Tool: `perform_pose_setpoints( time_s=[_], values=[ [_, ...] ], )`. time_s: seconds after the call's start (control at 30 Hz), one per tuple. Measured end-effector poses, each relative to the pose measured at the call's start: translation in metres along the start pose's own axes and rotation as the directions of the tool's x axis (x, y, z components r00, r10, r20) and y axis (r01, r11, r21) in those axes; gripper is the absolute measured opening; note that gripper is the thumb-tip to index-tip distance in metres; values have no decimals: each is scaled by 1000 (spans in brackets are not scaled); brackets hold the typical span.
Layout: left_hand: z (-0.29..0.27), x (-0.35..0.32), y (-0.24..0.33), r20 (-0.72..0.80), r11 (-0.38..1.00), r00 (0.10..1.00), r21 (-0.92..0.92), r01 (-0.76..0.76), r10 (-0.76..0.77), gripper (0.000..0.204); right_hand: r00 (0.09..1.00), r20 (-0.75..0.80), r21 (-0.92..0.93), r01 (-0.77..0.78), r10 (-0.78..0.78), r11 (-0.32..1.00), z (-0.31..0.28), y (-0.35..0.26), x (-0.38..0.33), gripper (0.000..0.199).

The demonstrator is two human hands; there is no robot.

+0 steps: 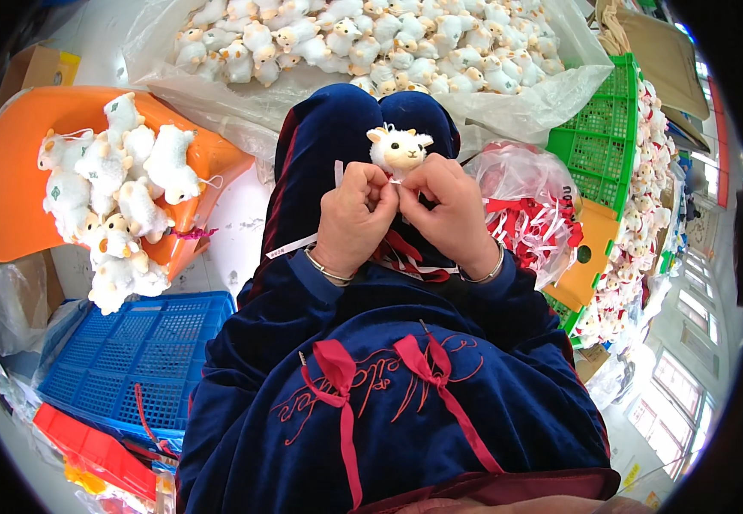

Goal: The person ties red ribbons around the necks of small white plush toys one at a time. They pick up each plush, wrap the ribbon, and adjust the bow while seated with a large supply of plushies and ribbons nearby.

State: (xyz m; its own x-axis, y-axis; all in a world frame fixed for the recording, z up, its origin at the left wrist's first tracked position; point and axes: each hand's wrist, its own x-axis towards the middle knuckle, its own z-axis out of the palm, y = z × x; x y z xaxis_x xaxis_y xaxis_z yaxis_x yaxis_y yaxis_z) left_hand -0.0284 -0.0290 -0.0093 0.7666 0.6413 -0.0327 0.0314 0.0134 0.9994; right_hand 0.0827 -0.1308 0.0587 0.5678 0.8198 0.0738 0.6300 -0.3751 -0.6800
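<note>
Above my knees is a small white plush sheep point(401, 149), its head upright and a hanging loop on top. My left hand point(353, 223) and my right hand point(453, 212) meet just below its chin. Both are closed, thumbs against fingers, pinching a thin white ribbon point(293, 246) at the neck. One ribbon end sticks out past my left wrist. My fingers hide the knot area and most of the toy's body. Red and white ribbons point(401, 255) lie on my lap under the hands.
Several plush sheep point(101, 171) sit on an orange chair point(11, 171) at left, above a blue crate point(131, 360). A large plastic sheet point(560, 94) ahead holds a heap of sheep. At right are a bag of ribbons point(530, 206) and a green crate point(599, 146) beside ribboned toys.
</note>
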Motion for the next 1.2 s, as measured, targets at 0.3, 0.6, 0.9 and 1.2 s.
perform_pose_setpoints(
  time_s=[0.3, 0.6, 0.9, 1.2],
  values=[
    [-4, 0, 2, 34, 995, 996, -53, 81, -79, 16, 985, -14, 125, -172, 175, 977, 1, 7, -9, 15],
    [-1, -2, -4, 18, 999, 1000, -48, 9, -8, 17, 965, 44, 134, -262, 258, 956, 4, 3, -7, 11],
    [-3, -1, -6, 36, 995, 998, -87, -44, 47, 15, 974, -3, 123, -225, 227, 967, 0, -5, -1, 11],
    [-6, 0, -2, 66, 996, 997, -84, -33, 39, 15, 987, 68, 79, -152, 147, 985, -6, 0, 5, 8]
  ],
)
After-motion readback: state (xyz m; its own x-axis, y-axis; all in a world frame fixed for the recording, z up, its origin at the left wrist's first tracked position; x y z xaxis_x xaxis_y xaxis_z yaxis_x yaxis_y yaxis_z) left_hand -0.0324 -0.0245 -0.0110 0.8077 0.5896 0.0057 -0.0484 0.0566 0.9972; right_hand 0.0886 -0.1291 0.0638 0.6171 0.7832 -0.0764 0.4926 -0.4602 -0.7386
